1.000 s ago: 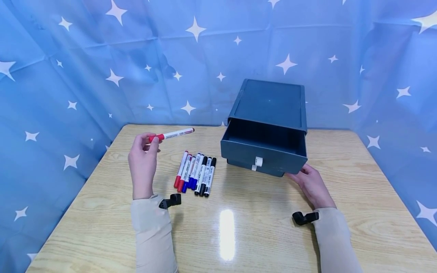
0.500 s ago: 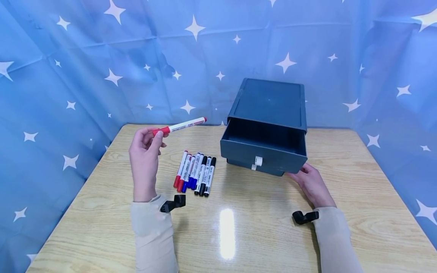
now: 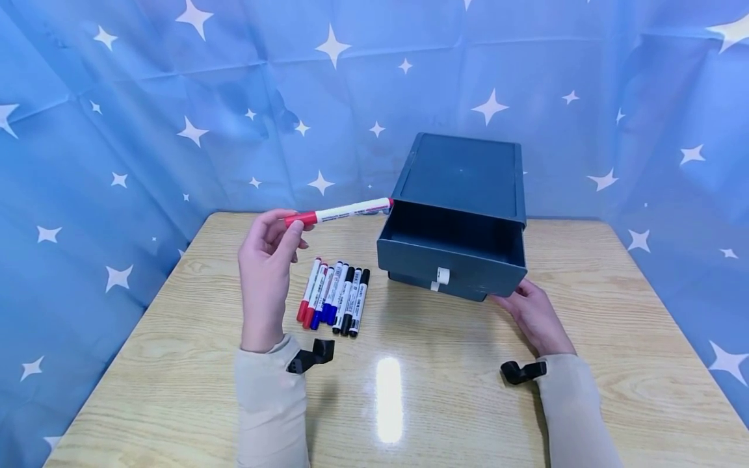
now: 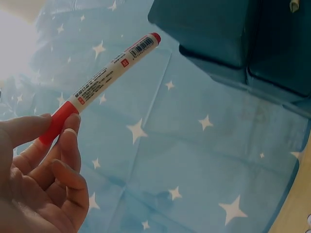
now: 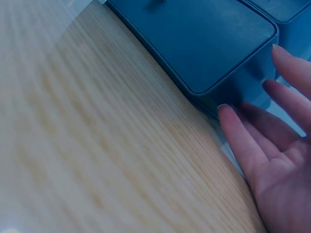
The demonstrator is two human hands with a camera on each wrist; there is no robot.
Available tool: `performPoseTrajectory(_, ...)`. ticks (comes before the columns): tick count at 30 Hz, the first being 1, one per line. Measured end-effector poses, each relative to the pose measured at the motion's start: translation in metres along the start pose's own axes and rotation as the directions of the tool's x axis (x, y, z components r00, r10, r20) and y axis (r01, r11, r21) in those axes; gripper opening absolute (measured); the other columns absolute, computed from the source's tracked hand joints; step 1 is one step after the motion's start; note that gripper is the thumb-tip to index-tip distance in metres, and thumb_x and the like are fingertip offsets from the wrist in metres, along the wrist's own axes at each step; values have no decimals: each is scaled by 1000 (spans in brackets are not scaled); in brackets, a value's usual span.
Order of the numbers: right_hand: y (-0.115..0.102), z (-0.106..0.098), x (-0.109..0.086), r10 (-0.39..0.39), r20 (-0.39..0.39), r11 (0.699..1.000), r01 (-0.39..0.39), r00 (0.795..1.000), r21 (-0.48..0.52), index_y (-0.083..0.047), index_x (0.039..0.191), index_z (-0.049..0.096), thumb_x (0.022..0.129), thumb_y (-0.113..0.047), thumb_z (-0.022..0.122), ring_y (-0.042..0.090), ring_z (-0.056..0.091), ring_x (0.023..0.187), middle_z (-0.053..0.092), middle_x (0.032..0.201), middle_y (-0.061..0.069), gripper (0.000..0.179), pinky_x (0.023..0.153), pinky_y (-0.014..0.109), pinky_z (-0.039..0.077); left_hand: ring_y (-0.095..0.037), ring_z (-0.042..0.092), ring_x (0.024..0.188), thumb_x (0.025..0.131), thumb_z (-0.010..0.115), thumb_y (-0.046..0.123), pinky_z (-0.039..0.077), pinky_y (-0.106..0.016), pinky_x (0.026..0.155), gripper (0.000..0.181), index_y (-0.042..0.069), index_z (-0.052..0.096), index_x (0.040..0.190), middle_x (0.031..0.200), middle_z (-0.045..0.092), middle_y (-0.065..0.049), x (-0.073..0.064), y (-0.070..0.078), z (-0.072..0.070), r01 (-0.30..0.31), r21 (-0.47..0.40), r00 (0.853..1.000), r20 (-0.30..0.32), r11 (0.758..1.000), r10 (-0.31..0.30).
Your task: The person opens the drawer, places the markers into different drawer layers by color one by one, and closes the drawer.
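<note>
My left hand (image 3: 266, 273) pinches a red marker (image 3: 354, 209) by its red cap, between thumb and fingers. In the head view the marker's far end overlaps the left corner of a dark blue drawer box (image 3: 465, 172). The box's upper drawer (image 3: 409, 255) is pulled out, its visible inside dark and bare. My right hand (image 3: 535, 318) is at the box's lower right side. Its fingers (image 5: 240, 141) are extended along that side in the right wrist view, fingertips right at the wall. The left wrist view shows the marker's printed white barrel (image 4: 114, 73) tilted up toward the box.
Several red, blue and black markers (image 3: 336, 296) lie side by side on the wooden table (image 3: 439, 390), left of the box. A blue star-patterned curtain (image 3: 292, 97) hangs behind the table. A small white handle (image 3: 443, 276) sticks out from the upper drawer's front.
My left hand has moved right and slightly up, carrying the red marker to the drawer box's left corner. The right hand, box and loose markers keep their places.
</note>
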State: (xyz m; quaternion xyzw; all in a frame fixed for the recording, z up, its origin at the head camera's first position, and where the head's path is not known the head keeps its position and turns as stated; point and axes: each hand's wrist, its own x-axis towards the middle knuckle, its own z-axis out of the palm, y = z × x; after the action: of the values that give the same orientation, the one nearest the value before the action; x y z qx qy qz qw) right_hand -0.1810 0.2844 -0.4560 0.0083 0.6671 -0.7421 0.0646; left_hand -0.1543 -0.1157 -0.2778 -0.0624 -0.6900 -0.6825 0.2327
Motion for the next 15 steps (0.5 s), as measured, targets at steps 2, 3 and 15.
performPoseTrajectory(2, 0, 0, 0, 1, -1, 1000, -1, 1000, 1, -14, 135, 39, 86, -25, 58, 12, 45, 116, 32, 135, 8, 53, 88, 27, 40, -29, 54, 72, 85, 61, 19, 39, -24, 56, 30, 2, 56, 109, 94, 63, -12, -1, 3, 3, 4, -3, 1000, 19, 1000, -4)
performPoseTrajectory(3, 0, 0, 0, 0, -2, 1000, 0, 1000, 2, -14, 135, 39, 86, -25, 58, 12, 45, 116, 32, 135, 8, 53, 88, 27, 40, -28, 54, 72, 85, 61, 19, 40, -25, 57, 29, 2, 56, 109, 94, 63, -12, -2, 4, 4, 5, 2, 1000, 27, 1000, -5)
performPoseTrajectory(15, 2, -1, 1, -51, 19, 998, 50, 999, 49, -9, 135, 38, 89, -17, 55, 11, 46, 115, 33, 134, 9, 49, 89, 30, 39, -23, 57, 75, 86, 60, 22, 45, -27, 62, 25, 10, 58, 109, 95, 64, -5, -9, 14, 16, 17, 94, 994, 104, 995, -27)
